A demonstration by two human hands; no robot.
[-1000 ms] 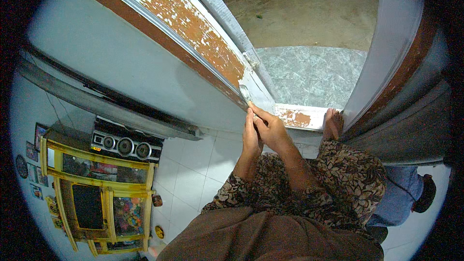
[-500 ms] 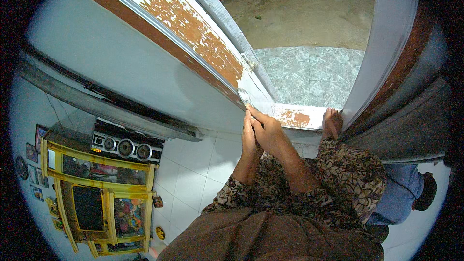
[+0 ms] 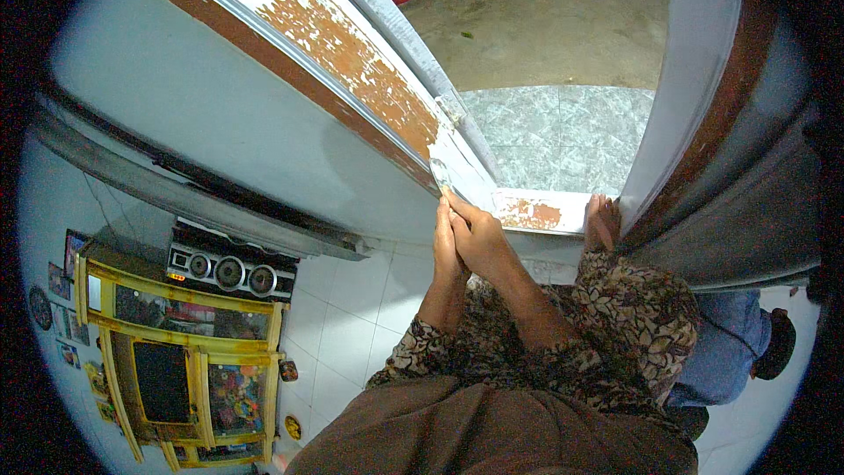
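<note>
Both my left hand (image 3: 447, 255) and my right hand (image 3: 479, 242) are closed together around the handle of a small metal-bladed scraper (image 3: 440, 171). Its blade touches the white-painted band of the door frame (image 3: 459, 163) at left, just below a large patch of flaked orange-brown surface (image 3: 352, 70). The handle is mostly hidden inside my fingers. At the foot of the opening lies a white sill (image 3: 514, 202) with another flaked patch, and my bare foot (image 3: 602, 220) rests at its right end.
A white jamb (image 3: 686, 79) bounds the doorway at right; marbled tiles (image 3: 554, 114) lie beyond the sill. At lower left stand a yellow glass cabinet (image 3: 193, 343) and a speaker bar (image 3: 229, 268). A person in blue (image 3: 721, 352) is at lower right, behind grey cloth (image 3: 756, 220).
My hands and the scraper have shifted slightly left and up along the frame. The whole view has also drifted a little, with the right jamb further left in it.
</note>
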